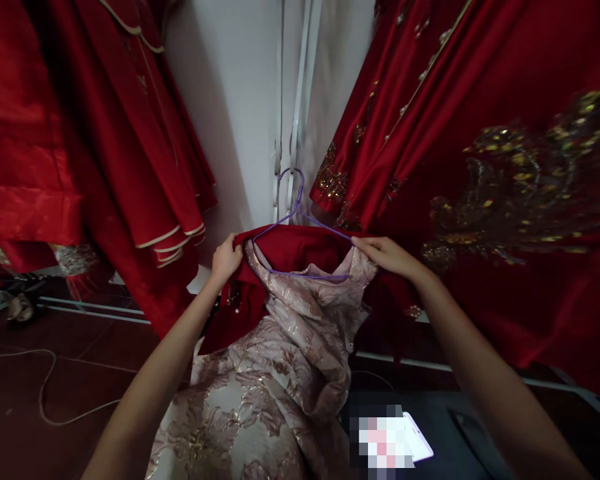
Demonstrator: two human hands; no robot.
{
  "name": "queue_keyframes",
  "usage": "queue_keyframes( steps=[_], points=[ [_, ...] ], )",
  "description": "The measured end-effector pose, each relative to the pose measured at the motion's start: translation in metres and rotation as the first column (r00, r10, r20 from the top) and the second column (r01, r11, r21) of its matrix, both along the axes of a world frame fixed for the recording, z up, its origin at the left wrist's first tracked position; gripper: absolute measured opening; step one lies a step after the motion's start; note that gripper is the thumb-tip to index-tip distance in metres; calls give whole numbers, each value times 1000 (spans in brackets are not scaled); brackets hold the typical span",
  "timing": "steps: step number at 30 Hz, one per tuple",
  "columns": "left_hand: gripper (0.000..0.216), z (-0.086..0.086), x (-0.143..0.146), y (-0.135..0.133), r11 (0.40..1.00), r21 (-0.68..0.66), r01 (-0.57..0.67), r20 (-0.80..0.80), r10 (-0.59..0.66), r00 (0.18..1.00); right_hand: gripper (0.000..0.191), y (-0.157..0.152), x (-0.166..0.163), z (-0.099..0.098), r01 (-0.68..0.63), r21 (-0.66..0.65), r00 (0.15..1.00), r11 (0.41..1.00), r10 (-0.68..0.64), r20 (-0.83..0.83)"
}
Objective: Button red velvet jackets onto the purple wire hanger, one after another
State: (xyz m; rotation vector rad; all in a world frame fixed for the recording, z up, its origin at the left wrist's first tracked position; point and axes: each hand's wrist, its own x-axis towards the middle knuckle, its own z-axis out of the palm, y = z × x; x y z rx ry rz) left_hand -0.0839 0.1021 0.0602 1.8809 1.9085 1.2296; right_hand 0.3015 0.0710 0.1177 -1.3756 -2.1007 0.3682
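A pale pink and gold brocade dress (300,360) hangs on a purple wire hanger (299,208), its neckline spread across the hanger's arms. Behind and around the dress's shoulders lies a dark red garment (305,245) with beaded trim on its left side. My left hand (227,259) is closed on the red garment's left shoulder, just outside the hanger's end. At the other shoulder, my right hand (383,255) is closed with its fingertips over the red cloth, against the hanger's right arm and the dress strap. Its thumb is mostly hidden.
Red garments (145,133) hang close on the left, and red gowns with gold beading (525,193) crowd the right. White metal poles (300,87) stand against the wall. A white cable (43,393) crosses the floor. A lit, partly blurred screen (416,437) lies lower right.
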Motion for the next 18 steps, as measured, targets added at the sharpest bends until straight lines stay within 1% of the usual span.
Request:
queue_keyframes(
  steps=[2,4,6,8,9,10,11,12,14,15,16,17,18],
  points=[
    [32,-2,-10,6,992,-116,-56,84,66,994,51,-6,1,3,11,94,1000,996,-10,-7],
    [32,-11,-22,8,970,-240,-39,150,77,986,48,-11,2,4,9,170,1000,985,-8,-2],
    [29,-26,-32,5,941,-336,35,173,25,985,46,-13,3,4,-1,196,1000,981,-2,12],
    [25,-41,-41,-2,902,-414,119,177,-49,983,44,-14,3,1,17,207,1000,978,-20,13],
    [29,-47,-43,-6,883,-444,152,172,-82,982,43,-13,3,0,35,215,999,976,-37,5],
    [38,-50,-45,-10,869,-465,170,163,-104,981,42,-12,2,-2,53,224,999,973,-53,-6],
    [50,-51,-45,-12,870,-458,183,153,-126,980,41,-11,2,-5,71,235,997,969,-69,-19],
    [61,-49,-43,-14,888,-412,204,147,-156,977,40,-10,0,-7,88,248,996,965,-82,-36],
    [76,-38,-34,-15,930,-225,292,143,-265,954,38,-9,-2,-10,117,267,992,957,-102,-70],
    [77,-30,-28,-14,928,-123,352,132,-337,932,37,-9,-3,-12,131,274,990,953,-111,-87],
    [72,-22,-22,-13,911,-38,410,111,-404,908,36,-9,-4,-13,143,279,988,949,-119,-102],
    [64,-14,-15,-11,892,13,453,88,-452,888,36,-10,-5,-13,154,284,985,946,-127,-114],
    [55,-7,-10,-8,880,32,474,67,-475,877,36,-10,-5,-13,165,289,983,943,-135,-121]
  ],
)
